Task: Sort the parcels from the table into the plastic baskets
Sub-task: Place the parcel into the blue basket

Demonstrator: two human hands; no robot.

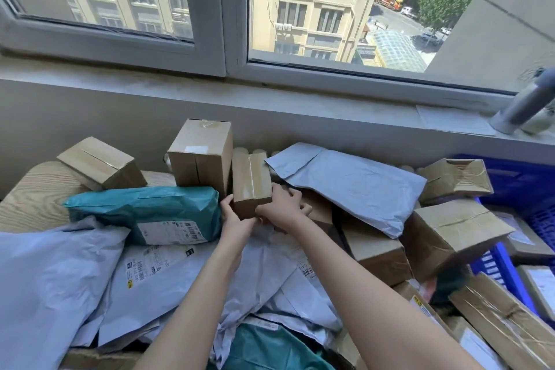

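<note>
The step in hand looks like a pick-up: a person is taking hold of a small cardboard box from the middle of the pile on the table, and it is not yet clear of the parcels round it. The box is standing on end, wedged between a taller upright box on its left and a grey mailer on its right, with a teal mailer lying just beside its lower left corner. Both forearms are reaching forward and converging on it. The left hand is cupping the lower left corner, thumb pressing up the left face and the other fingers curling under the near end. The right hand is clamping the right side, its fingers bending over the far right edge and its thumb meeting the near bottom corner, so both are gripping the one box and nothing else. The next move is probably calling for a straight lift to free it from its neighbours without toppling the taller box, then a swing to the right, towards the blue plastic basket at the table's edge. Which basket this parcel belongs in cannot be told from here.
</note>
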